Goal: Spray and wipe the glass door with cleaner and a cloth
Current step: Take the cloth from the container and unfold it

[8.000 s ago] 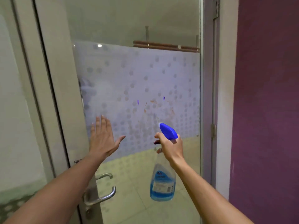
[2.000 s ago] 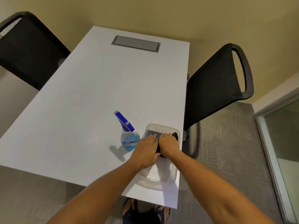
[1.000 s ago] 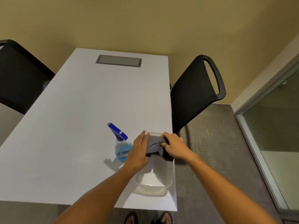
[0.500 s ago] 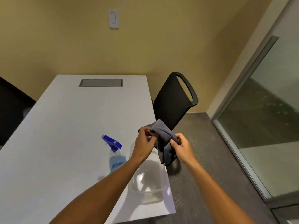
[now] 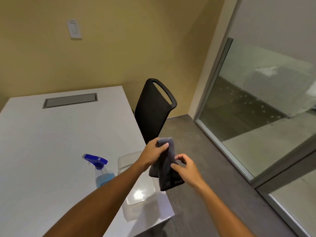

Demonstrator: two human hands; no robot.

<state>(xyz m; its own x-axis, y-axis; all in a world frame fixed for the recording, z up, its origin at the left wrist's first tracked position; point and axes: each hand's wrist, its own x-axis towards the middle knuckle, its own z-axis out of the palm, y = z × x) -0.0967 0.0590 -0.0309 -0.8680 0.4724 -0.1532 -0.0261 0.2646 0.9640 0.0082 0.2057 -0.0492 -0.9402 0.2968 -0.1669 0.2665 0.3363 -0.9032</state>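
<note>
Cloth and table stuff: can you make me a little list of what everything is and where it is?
cloth: dark grey, hanging, gripped at the top by the left hand
right hand: fingers loosely on the cloth's side
spray bottle: blue liquid, upright on the white table
clear tub: at the table's corner, nothing inside
black chair: beside the table

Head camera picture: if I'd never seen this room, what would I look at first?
Probably the dark grey cloth in the middle, hanging from the left hand, with the right hand open beside it. Next, the spray bottle with its bright blue top, standing on the white table left of the hands. Behind them is a black chair, and glass panels fill the right side.
</note>
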